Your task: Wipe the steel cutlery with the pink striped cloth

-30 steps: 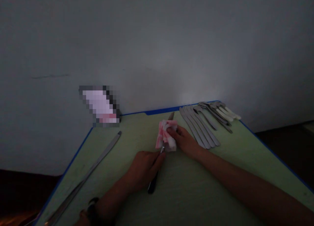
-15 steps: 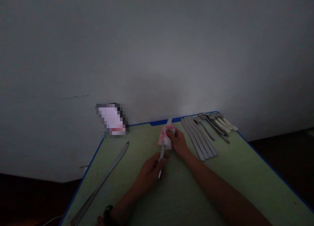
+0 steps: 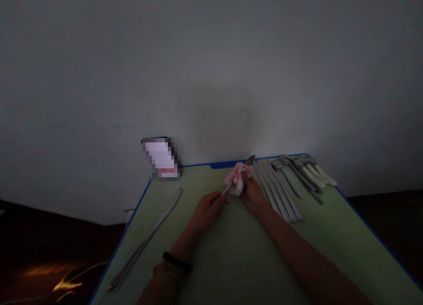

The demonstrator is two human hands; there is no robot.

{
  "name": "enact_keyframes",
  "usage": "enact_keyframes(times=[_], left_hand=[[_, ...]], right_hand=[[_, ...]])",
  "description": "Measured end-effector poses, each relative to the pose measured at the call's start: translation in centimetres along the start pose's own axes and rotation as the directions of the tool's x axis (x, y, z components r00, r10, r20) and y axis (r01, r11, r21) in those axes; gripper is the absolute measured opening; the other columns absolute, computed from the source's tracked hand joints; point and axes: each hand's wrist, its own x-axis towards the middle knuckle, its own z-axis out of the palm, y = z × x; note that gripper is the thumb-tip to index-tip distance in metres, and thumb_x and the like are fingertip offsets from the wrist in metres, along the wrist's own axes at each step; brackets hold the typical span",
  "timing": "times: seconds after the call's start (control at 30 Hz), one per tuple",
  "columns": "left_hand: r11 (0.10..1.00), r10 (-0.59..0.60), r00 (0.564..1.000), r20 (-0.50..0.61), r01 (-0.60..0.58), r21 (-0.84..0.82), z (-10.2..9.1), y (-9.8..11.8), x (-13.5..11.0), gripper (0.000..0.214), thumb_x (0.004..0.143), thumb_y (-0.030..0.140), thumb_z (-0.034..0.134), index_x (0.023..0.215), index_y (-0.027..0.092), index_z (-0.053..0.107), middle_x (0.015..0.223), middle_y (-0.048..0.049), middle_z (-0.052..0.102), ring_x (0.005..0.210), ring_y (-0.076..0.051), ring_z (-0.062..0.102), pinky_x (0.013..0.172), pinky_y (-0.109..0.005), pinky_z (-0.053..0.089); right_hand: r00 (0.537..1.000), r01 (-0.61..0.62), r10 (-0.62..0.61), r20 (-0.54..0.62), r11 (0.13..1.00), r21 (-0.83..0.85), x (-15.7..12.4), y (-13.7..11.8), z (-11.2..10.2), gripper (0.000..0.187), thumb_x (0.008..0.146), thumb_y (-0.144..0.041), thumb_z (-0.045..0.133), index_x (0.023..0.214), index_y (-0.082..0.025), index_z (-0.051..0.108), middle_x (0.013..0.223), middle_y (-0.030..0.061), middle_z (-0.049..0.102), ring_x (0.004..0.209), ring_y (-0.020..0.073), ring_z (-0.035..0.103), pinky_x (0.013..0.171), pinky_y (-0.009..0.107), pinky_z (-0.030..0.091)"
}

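My left hand (image 3: 208,211) is closed round the handle of a table knife (image 3: 250,159), whose blade points away to the upper right. Partway along that knife, a crumpled pink and white cloth (image 3: 237,176) wraps the metal. My right hand (image 3: 254,195) pinches the cloth against it, and the blade's end sticks out beyond. Just right of this hand lies a row of several table knives (image 3: 277,195), side by side. To the left of my left hand, long knives (image 3: 150,236) lie together at a slant, partly overlapping.
Beyond the row of knives, spoons (image 3: 287,181) and other cutlery with white handles (image 3: 315,173) lie near the back right corner. A blurred-out device with a bright screen (image 3: 161,157) leans at the back left. The green table (image 3: 231,261) meets a grey wall (image 3: 214,67).
The view has shifted slightly left. The held knife has tilted rightward and turned, with its blade end now nearer the row of knives. Both hands keep their hold, and the cloth is more bunched.
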Motion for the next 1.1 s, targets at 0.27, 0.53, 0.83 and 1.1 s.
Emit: enact_keyframes(times=[0.27, 0.53, 0.83, 1.1], left_hand=[[0.999, -0.04, 0.999, 0.032, 0.041, -0.014, 0.2, 0.4, -0.9, 0.036, 0.088, 0.046, 0.039, 0.067, 0.018, 0.047, 0.057, 0.005, 0.041, 0.051, -0.01, 0.039, 0.049, -0.022, 0.031], [0.99, -0.136, 0.987, 0.083, 0.138, -0.017, -0.6, 0.5, -1.1, 0.045, 0.093, 0.048, 0.028, 0.079, 0.018, 0.058, 0.055, 0.0042, 0.043, 0.052, -0.012, 0.042, 0.052, -0.023, 0.033], [0.994, -0.113, 0.989, 0.098, 0.111, 0.017, -0.7, 1.0, -1.5, 0.041, 0.091, 0.048, 0.034, 0.083, 0.016, 0.059, 0.055, 0.0047, 0.043, 0.052, -0.012, 0.043, 0.051, -0.022, 0.033], [0.993, -0.098, 0.99, 0.098, 0.104, -0.059, -0.7, 0.1, -1.3, 0.048, 0.092, 0.047, 0.027, 0.096, 0.014, 0.061, 0.05, 0.0044, 0.044, 0.046, -0.012, 0.041, 0.047, -0.022, 0.032]], right_hand=[[0.991, -0.117, 0.118, -0.059, 0.993, 0.015, -0.8, -0.5, 0.2, 0.026, 0.065, -0.033, 0.072, 0.084, -0.019, 0.061, 0.077, -0.0012, 0.063, 0.067, 0.0111, 0.055, 0.069, 0.026, 0.044], [0.979, -0.189, 0.192, -0.069, 0.981, 0.049, -1.5, -0.9, 0.3, 0.018, 0.071, -0.035, 0.067, 0.078, -0.02, 0.059, 0.069, -0.0018, 0.058, 0.063, 0.0127, 0.052, 0.066, 0.028, 0.044], [0.983, -0.174, 0.173, -0.069, 0.985, -0.012, -1.7, -0.9, 0.5, 0.022, 0.069, -0.037, 0.068, 0.078, -0.019, 0.059, 0.067, -0.0016, 0.059, 0.062, 0.013, 0.053, 0.063, 0.027, 0.044], [0.985, -0.173, 0.173, -0.02, 0.985, 0.029, -0.8, -0.7, 0.4, 0.024, 0.068, -0.037, 0.068, 0.078, -0.018, 0.058, 0.066, -0.0019, 0.06, 0.059, 0.0115, 0.052, 0.059, 0.025, 0.043]])
